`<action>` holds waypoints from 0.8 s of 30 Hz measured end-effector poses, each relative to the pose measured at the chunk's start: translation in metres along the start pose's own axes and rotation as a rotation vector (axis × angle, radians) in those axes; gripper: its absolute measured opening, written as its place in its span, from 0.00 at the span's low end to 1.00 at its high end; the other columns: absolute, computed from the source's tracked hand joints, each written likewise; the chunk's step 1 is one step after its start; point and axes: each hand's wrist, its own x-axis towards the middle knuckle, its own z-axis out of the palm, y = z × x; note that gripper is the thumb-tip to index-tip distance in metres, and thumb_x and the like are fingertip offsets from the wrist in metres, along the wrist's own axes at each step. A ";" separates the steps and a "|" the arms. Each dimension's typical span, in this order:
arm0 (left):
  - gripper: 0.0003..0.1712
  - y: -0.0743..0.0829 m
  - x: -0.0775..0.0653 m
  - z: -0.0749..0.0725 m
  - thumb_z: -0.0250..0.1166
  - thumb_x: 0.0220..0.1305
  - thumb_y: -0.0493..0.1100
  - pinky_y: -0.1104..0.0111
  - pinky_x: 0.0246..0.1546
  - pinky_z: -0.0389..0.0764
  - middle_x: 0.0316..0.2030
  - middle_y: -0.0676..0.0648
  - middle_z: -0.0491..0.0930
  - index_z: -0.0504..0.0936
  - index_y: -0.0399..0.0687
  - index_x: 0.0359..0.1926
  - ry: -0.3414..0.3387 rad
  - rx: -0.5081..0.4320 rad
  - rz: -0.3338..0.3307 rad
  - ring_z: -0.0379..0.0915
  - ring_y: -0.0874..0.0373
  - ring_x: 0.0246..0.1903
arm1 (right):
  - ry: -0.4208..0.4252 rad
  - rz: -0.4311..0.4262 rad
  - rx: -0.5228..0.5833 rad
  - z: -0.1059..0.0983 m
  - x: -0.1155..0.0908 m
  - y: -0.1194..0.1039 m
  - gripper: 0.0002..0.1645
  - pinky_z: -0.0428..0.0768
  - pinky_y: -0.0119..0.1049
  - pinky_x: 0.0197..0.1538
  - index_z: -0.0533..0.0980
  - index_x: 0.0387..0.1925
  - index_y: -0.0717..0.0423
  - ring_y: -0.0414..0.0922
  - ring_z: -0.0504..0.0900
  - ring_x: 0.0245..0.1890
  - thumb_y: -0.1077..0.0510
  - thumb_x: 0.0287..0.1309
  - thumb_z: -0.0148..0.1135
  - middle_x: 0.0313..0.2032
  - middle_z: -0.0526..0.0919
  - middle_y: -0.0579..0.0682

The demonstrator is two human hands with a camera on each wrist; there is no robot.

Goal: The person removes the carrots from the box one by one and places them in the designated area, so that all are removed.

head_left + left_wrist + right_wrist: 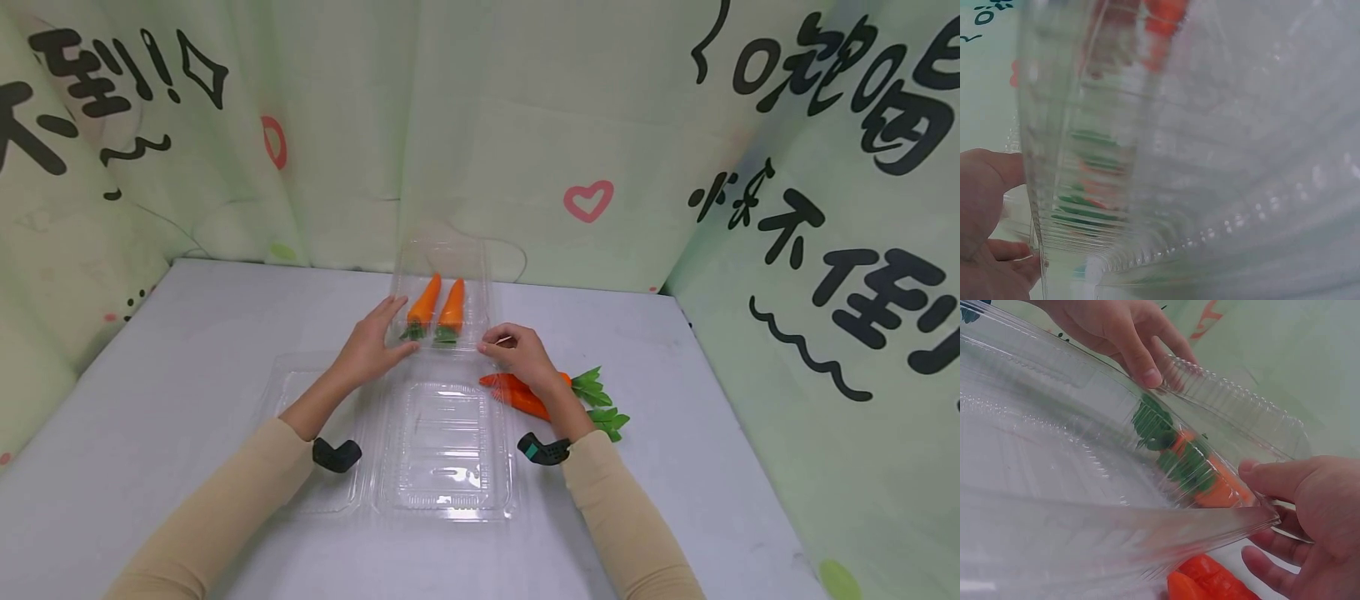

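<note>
Two toy-like orange carrots with green tops lie side by side in the far half of a clear plastic clamshell box. Its other half extends toward me, unfolded. At the left side of the far half, my left hand grips the rim between thumb and fingers, as the left wrist view also shows. My right hand pinches the opposite corner near the fold. Seen through the plastic, the carrots' leaves are partly blurred.
Below my right forearm, red-orange carrots with leafy tops lie on the white table, partly hidden. Another clear plastic box sits at the left, under my left forearm. A printed pale green curtain surrounds the table's back and sides.
</note>
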 end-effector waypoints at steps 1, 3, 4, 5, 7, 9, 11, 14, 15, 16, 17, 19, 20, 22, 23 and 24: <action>0.46 -0.001 0.000 0.000 0.68 0.61 0.48 0.42 0.68 0.59 0.74 0.36 0.52 0.55 0.46 0.74 0.002 -0.001 0.003 0.50 0.38 0.72 | -0.001 0.001 0.003 0.000 0.000 0.000 0.15 0.80 0.28 0.43 0.79 0.45 0.52 0.48 0.76 0.46 0.50 0.60 0.65 0.46 0.79 0.52; 0.46 -0.001 0.000 0.000 0.67 0.61 0.48 0.43 0.69 0.59 0.74 0.36 0.52 0.55 0.46 0.74 0.006 -0.004 0.010 0.50 0.38 0.72 | -0.004 -0.002 0.006 0.000 -0.001 -0.001 0.15 0.79 0.27 0.43 0.79 0.46 0.53 0.48 0.76 0.45 0.50 0.60 0.65 0.46 0.79 0.52; 0.46 -0.002 0.000 -0.001 0.68 0.61 0.48 0.43 0.69 0.59 0.74 0.36 0.52 0.55 0.46 0.74 0.009 -0.009 0.013 0.50 0.38 0.72 | -0.003 -0.001 0.008 0.000 -0.001 -0.001 0.15 0.79 0.27 0.42 0.79 0.46 0.53 0.48 0.76 0.45 0.51 0.60 0.65 0.46 0.79 0.52; 0.46 -0.002 0.001 -0.001 0.67 0.61 0.48 0.43 0.69 0.58 0.74 0.36 0.52 0.55 0.45 0.74 0.011 -0.011 0.016 0.50 0.38 0.72 | -0.004 -0.003 0.009 0.000 -0.001 -0.001 0.15 0.79 0.26 0.42 0.79 0.46 0.53 0.48 0.76 0.45 0.51 0.61 0.65 0.46 0.79 0.52; 0.46 -0.002 0.001 -0.001 0.67 0.61 0.48 0.43 0.69 0.58 0.74 0.36 0.53 0.55 0.45 0.74 0.016 -0.017 0.020 0.51 0.38 0.72 | -0.004 -0.006 0.008 0.000 -0.002 -0.002 0.15 0.79 0.26 0.42 0.79 0.46 0.53 0.48 0.76 0.45 0.51 0.61 0.64 0.47 0.79 0.53; 0.46 -0.001 0.000 -0.002 0.68 0.61 0.48 0.44 0.69 0.58 0.74 0.37 0.53 0.55 0.45 0.74 0.021 -0.026 0.021 0.51 0.39 0.72 | -0.005 -0.005 0.003 0.000 -0.002 -0.002 0.15 0.79 0.26 0.42 0.79 0.47 0.54 0.48 0.76 0.45 0.51 0.61 0.64 0.47 0.79 0.53; 0.46 -0.001 0.000 -0.002 0.68 0.61 0.48 0.45 0.70 0.59 0.74 0.38 0.54 0.55 0.46 0.74 0.024 -0.032 0.022 0.51 0.40 0.73 | -0.006 0.000 0.002 0.000 -0.001 -0.002 0.15 0.79 0.26 0.42 0.79 0.47 0.53 0.48 0.75 0.45 0.51 0.61 0.64 0.47 0.79 0.53; 0.46 -0.002 -0.001 -0.003 0.68 0.61 0.49 0.46 0.69 0.61 0.74 0.39 0.55 0.55 0.46 0.74 0.027 -0.034 0.022 0.53 0.41 0.72 | -0.004 0.005 -0.001 0.000 -0.001 -0.001 0.15 0.79 0.27 0.42 0.79 0.46 0.53 0.48 0.75 0.45 0.51 0.61 0.64 0.47 0.79 0.52; 0.46 -0.002 -0.001 -0.004 0.67 0.61 0.49 0.47 0.68 0.63 0.74 0.39 0.54 0.55 0.46 0.74 0.026 -0.033 0.023 0.54 0.41 0.71 | -0.002 0.004 -0.003 0.000 0.000 -0.001 0.15 0.79 0.27 0.42 0.79 0.46 0.53 0.48 0.75 0.45 0.51 0.61 0.64 0.47 0.79 0.52; 0.46 -0.002 -0.001 -0.004 0.67 0.61 0.49 0.47 0.67 0.64 0.74 0.39 0.55 0.55 0.46 0.74 0.027 -0.034 0.022 0.56 0.40 0.70 | -0.001 0.005 -0.003 0.000 0.000 -0.001 0.14 0.78 0.27 0.42 0.79 0.46 0.53 0.48 0.75 0.45 0.51 0.61 0.64 0.47 0.79 0.52; 0.46 -0.002 -0.001 -0.004 0.67 0.61 0.49 0.47 0.66 0.66 0.74 0.39 0.55 0.55 0.45 0.74 0.027 -0.033 0.021 0.58 0.40 0.70 | 0.000 0.003 -0.003 0.000 0.000 -0.001 0.14 0.78 0.27 0.41 0.79 0.46 0.53 0.48 0.75 0.45 0.51 0.61 0.64 0.47 0.79 0.53; 0.46 -0.002 -0.001 -0.005 0.67 0.61 0.50 0.48 0.65 0.68 0.74 0.39 0.55 0.55 0.45 0.74 0.026 -0.033 0.019 0.61 0.40 0.68 | 0.001 0.002 -0.004 0.001 0.001 0.000 0.14 0.78 0.27 0.41 0.79 0.46 0.54 0.48 0.75 0.45 0.52 0.62 0.64 0.47 0.79 0.53; 0.46 -0.002 -0.001 -0.005 0.67 0.61 0.51 0.48 0.64 0.69 0.74 0.39 0.55 0.55 0.45 0.74 0.026 -0.035 0.016 0.61 0.40 0.68 | 0.001 0.003 -0.005 0.001 0.001 0.000 0.14 0.78 0.27 0.41 0.79 0.46 0.54 0.49 0.75 0.45 0.52 0.62 0.63 0.47 0.79 0.53; 0.46 -0.002 -0.002 -0.007 0.67 0.62 0.51 0.48 0.64 0.69 0.74 0.39 0.54 0.55 0.45 0.74 0.024 -0.038 0.010 0.62 0.40 0.67 | 0.001 0.007 -0.005 0.001 0.000 -0.001 0.14 0.78 0.27 0.41 0.79 0.46 0.54 0.49 0.75 0.45 0.52 0.62 0.63 0.47 0.79 0.53; 0.46 -0.002 -0.002 -0.007 0.67 0.62 0.52 0.48 0.64 0.69 0.74 0.39 0.54 0.54 0.45 0.74 0.024 -0.038 0.008 0.62 0.40 0.67 | 0.002 0.009 -0.005 0.001 0.000 -0.001 0.14 0.78 0.27 0.41 0.79 0.46 0.53 0.49 0.75 0.45 0.52 0.62 0.63 0.47 0.79 0.53; 0.46 -0.002 -0.002 -0.008 0.66 0.62 0.52 0.48 0.64 0.69 0.74 0.39 0.54 0.54 0.45 0.74 0.022 -0.036 0.007 0.62 0.40 0.67 | 0.001 0.012 -0.007 0.001 0.000 -0.001 0.14 0.78 0.27 0.41 0.79 0.46 0.53 0.48 0.75 0.45 0.52 0.62 0.63 0.47 0.79 0.53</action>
